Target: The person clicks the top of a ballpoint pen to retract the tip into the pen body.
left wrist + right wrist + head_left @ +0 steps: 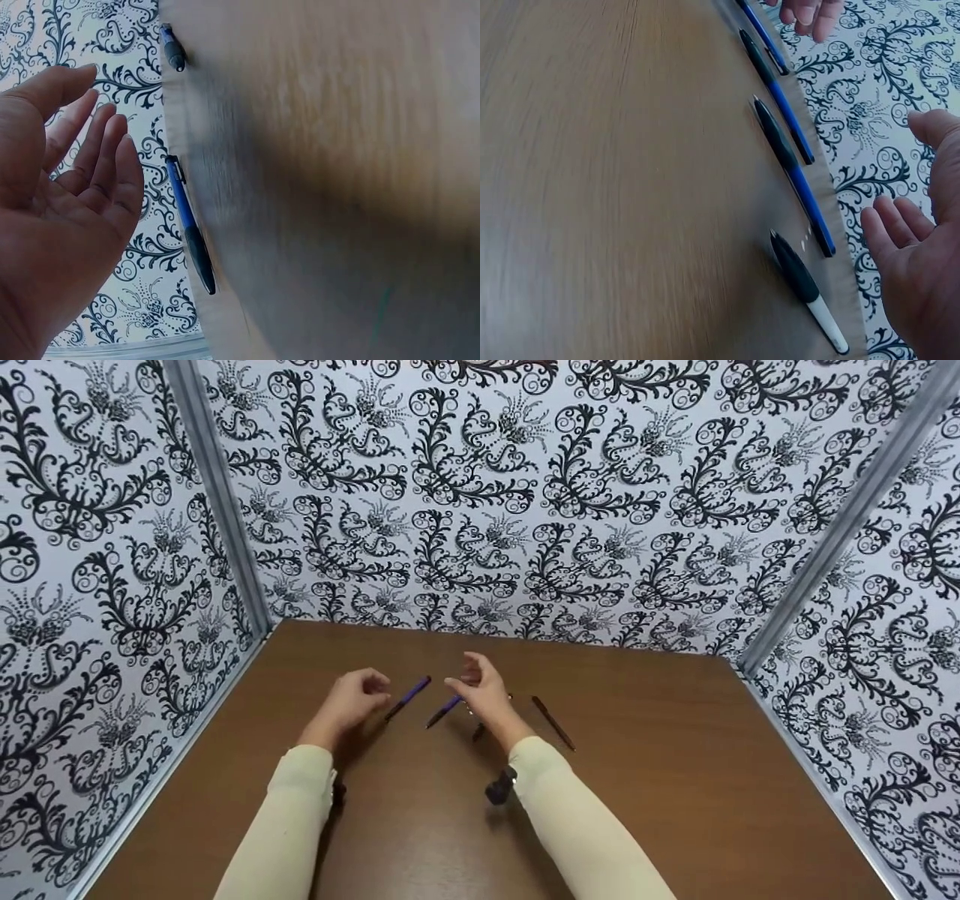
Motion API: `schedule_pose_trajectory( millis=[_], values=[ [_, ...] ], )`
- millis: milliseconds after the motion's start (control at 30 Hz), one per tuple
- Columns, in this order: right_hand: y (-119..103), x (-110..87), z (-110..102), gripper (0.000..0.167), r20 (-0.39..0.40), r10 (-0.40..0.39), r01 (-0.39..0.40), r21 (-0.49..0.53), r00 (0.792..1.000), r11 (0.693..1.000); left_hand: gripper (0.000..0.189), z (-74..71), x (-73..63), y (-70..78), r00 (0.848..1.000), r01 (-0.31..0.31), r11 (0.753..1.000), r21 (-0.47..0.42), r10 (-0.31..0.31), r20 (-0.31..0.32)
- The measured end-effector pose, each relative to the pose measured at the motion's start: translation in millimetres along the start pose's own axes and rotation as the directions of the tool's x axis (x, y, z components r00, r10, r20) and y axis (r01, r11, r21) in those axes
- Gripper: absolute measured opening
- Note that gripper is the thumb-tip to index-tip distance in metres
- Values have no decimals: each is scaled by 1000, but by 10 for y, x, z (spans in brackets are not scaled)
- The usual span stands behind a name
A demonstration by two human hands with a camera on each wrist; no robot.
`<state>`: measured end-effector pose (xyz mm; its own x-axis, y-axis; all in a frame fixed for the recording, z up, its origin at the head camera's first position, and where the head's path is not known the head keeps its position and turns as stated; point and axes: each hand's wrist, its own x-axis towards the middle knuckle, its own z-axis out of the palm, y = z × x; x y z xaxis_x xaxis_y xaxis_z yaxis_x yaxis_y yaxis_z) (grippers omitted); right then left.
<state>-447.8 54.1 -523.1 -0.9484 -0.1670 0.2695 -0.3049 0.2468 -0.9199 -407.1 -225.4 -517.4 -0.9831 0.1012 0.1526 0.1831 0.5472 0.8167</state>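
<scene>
Just right of my left hand [352, 701] lies a blue pen [407, 699] with dark ends. The fingers of that hand are loosely bent and hold nothing; its palm shows in the left wrist view beside a blue pen [184, 217]. My right hand [484, 690] hovers over the pens, fingers relaxed and apart, gripping nothing. Beneath it are a second blue pen [441, 714] and a dark pen tip [478, 731], both partly hidden. In the right wrist view, a white pen with a black grip [810, 292] lies nearest that hand.
A dark reddish pen [553, 724] lies to the right on the brown wooden table [645, 795]. Patterned black-and-white walls [480, 510] enclose the table at the back and sides, with grey metal posts [225, 502] at the corners.
</scene>
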Motion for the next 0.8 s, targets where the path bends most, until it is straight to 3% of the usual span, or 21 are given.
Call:
schedule_pose_trajectory(
  millis=[467, 800],
  values=[
    [-65, 58, 300, 69, 22, 69, -70, 35, 997, 997, 28, 79, 34, 63, 1000, -7, 999, 34, 7, 5],
    [-106, 60, 414, 68, 21, 59, -60, 40, 998, 997, 33, 174, 58, 5, 998, 43, 998, 36, -45, 47]
  ],
)
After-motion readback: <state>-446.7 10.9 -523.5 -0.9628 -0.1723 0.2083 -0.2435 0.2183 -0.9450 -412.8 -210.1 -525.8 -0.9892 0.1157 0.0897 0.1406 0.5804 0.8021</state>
